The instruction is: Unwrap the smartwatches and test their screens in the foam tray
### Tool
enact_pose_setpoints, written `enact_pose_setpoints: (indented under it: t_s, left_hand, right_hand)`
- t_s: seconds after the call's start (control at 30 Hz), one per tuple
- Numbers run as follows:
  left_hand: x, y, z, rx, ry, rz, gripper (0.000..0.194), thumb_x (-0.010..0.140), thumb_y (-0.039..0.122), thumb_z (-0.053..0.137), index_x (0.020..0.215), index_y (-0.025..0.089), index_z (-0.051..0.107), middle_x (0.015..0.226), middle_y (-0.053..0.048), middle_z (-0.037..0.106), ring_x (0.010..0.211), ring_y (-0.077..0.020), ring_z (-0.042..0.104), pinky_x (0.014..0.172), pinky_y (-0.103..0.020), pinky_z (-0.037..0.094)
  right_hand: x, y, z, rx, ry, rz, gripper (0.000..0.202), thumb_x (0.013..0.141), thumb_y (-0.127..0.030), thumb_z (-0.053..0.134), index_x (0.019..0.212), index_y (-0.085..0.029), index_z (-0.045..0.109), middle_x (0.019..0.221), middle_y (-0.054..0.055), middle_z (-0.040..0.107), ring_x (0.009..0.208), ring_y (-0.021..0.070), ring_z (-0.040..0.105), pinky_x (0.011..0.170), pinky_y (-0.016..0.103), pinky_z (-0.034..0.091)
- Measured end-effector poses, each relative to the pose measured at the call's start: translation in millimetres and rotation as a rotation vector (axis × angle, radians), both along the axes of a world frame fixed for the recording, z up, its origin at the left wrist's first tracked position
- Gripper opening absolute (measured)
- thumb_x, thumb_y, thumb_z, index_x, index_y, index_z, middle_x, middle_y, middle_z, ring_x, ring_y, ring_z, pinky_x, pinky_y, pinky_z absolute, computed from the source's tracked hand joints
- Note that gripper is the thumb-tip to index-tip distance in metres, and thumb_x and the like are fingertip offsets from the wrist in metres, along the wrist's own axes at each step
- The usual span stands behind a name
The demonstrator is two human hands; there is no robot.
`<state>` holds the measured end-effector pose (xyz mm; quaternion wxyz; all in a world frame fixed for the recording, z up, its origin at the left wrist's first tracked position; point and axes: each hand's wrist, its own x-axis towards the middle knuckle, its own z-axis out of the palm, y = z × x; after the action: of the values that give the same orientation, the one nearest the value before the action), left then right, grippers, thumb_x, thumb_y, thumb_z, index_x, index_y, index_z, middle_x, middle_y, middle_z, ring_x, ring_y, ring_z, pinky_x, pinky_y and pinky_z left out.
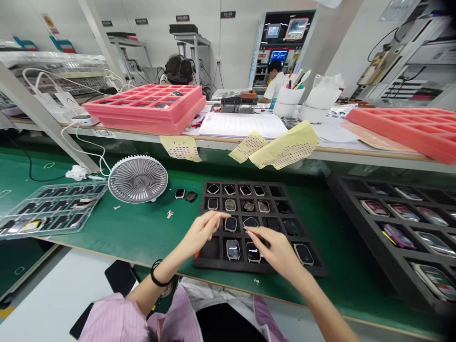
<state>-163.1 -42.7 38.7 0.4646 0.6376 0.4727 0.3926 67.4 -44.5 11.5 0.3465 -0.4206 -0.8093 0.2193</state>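
Note:
A black foam tray (261,270) with square pockets lies on the green mat, most pockets holding watch faces. My left hand (203,231) is over its left side, fingers curled together and index finger pointing at a watch (231,224) in the third row. Whatever it may hold is hidden. Fingertips of my right hand (276,247) are pinched beside another dark-faced watch (251,222); I cannot make out anything between them. Two watches in the front row, one on the left (233,250) and one on the right (253,252), show lit white text.
A round fan (138,179) stands left of the tray, with two loose watches, one silver-edged (180,194) and one dark (191,196), between them. A clear tray (53,230) of parts lies far left, another black tray (374,237) at right. Pink foam trays (142,123) rest on the shelf.

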Motion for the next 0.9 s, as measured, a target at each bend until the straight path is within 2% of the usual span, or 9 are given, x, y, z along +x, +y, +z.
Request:
enact_pose_setpoints:
  t_s: [0.1, 0.17, 0.27, 0.37, 0.47, 0.6, 0.73, 0.9]
  left_hand:
    - [-12, 5, -4.3, 0.099, -0.227, 0.167, 0.045, 0.093, 0.05, 0.039, 0.11, 0.015, 0.062, 0.063, 0.004, 0.039, 0.046, -0.0068, 0.029, 0.042, -0.02, 0.025]
    - [-22, 5, -16.6, 0.205, -0.257, 0.287, 0.044, 0.093, 0.05, 0.04, 0.106, 0.014, 0.063, 0.062, 0.004, 0.039, 0.047, -0.007, 0.03, 0.044, -0.02, 0.025]
    - [-38, -1, -43.8, 0.247, -0.231, 0.41, 0.044, 0.094, 0.049, 0.039, 0.105, 0.014, 0.063, 0.064, 0.003, 0.04, 0.049, -0.0073, 0.032, 0.045, -0.02, 0.027]
    - [-50, -7, -69.7, 0.163, -0.208, 0.413, 0.048, 0.091, 0.053, 0.043, 0.107, 0.012, 0.062, 0.065, 0.003, 0.039, 0.051, -0.0074, 0.032, 0.046, -0.021, 0.027]
    - [-58, -12, -85.2, 0.046, -0.216, 0.369, 0.053, 0.088, 0.057, 0.044, 0.11, 0.011, 0.06, 0.067, 0.003, 0.04, 0.05, -0.007, 0.032, 0.045, -0.021, 0.027]
    - [-63, -17, -91.0, -0.028, -0.275, 0.345, 0.055, 0.088, 0.058, 0.042, 0.112, 0.011, 0.059, 0.068, 0.004, 0.041, 0.049, -0.0064, 0.032, 0.044, -0.021, 0.026]
    - [-63, -18, -87.0, -0.056, -0.296, 0.343, 0.058, 0.089, 0.06, 0.039, 0.113, 0.011, 0.058, 0.069, 0.003, 0.042, 0.051, -0.0075, 0.038, 0.045, -0.021, 0.031]
    - [-66, -17, -73.0, -0.085, -0.29, 0.278, 0.055, 0.089, 0.058, 0.04, 0.113, 0.011, 0.058, 0.065, 0.006, 0.035, 0.046, -0.0053, 0.024, 0.042, -0.02, 0.02]
  right_hand:
    - [-32, 48, 18.3, -0.068, -0.142, 0.109, 0.02, 0.091, -0.024, 0.052, 0.1, -0.02, 0.07, 0.095, 0.006, 0.072, 0.084, 0.019, 0.067, 0.078, 0.032, 0.052]
    - [-57, 85, 20.4, -0.095, -0.291, 0.059, 0.017, 0.09, -0.022, 0.054, 0.098, -0.02, 0.069, 0.092, 0.005, 0.069, 0.081, 0.0167, 0.064, 0.077, 0.028, 0.05]
    - [-94, 132, 9.4, -0.088, -0.355, -0.003, 0.015, 0.088, -0.024, 0.058, 0.097, -0.017, 0.068, 0.092, 0.007, 0.065, 0.089, 0.0199, 0.062, 0.075, 0.029, 0.048]
    - [-121, 162, -10.4, -0.08, -0.393, -0.073, 0.013, 0.085, -0.025, 0.062, 0.089, -0.014, 0.067, 0.096, 0.012, 0.062, 0.094, 0.025, 0.059, 0.076, 0.032, 0.046]
    - [-135, 177, -29.3, -0.063, -0.392, -0.112, 0.012, 0.084, -0.026, 0.063, 0.081, -0.015, 0.066, 0.094, 0.014, 0.059, 0.098, 0.0281, 0.056, 0.076, 0.035, 0.045]
    - [-138, 187, -45.0, -0.031, -0.329, -0.096, 0.014, 0.081, -0.031, 0.065, 0.081, -0.017, 0.063, 0.093, 0.011, 0.056, 0.097, 0.0279, 0.053, 0.079, 0.036, 0.044]
    - [-133, 190, -53.0, -0.024, -0.256, -0.067, 0.01, 0.082, -0.028, 0.061, 0.082, -0.018, 0.06, 0.093, 0.009, 0.056, 0.091, 0.0234, 0.054, 0.08, 0.034, 0.043]
    - [-135, 186, -57.5, -0.042, -0.222, -0.05, 0.008, 0.083, -0.027, 0.059, 0.078, -0.02, 0.057, 0.089, 0.006, 0.062, 0.091, 0.0229, 0.055, 0.08, 0.034, 0.041]
